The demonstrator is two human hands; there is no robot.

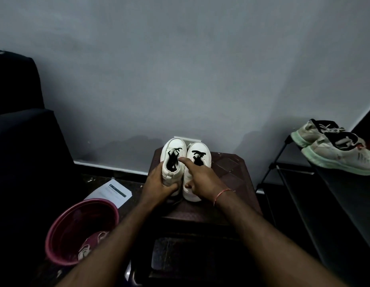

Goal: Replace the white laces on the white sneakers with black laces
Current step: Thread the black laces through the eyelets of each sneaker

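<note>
**A:** Where are the sneakers?

**B:** Side by side on a dark stool (231,179), toes pointing away from the fingers and toward the wall. Black laces (173,160) run through both of them.

**A:** What is the left hand (157,186) doing?

**B:** It grips the heel of the left sneaker (173,150). The fingers curl under and around the back of it, and the thumb lies along its outer side.

**A:** And the right hand (202,180)?

**B:** It lies over the back half of the right sneaker (199,149). The index finger (186,161) is straight, and its tip reaches across to the inner edge of the left sneaker, right by the laces. The thumb (188,185) presses on the inner side of the right sneaker, near the left hand's fingertips. The other fingers are hidden behind the hand, so I cannot tell whether it grips.

**A:** Anything on the wrist?

**B:** A thin red thread (222,192).

**A:** And around the hands?

**B:** A pink bucket (55,235) is well to the left of the left fingers and nearer the person. Something pale lies inside it, too dim to make out. A paper (113,190) lies on the floor between the bucket and the left hand. A worn pair of shoes (335,150) sits on a black rack far to the right of the right fingers.
</note>
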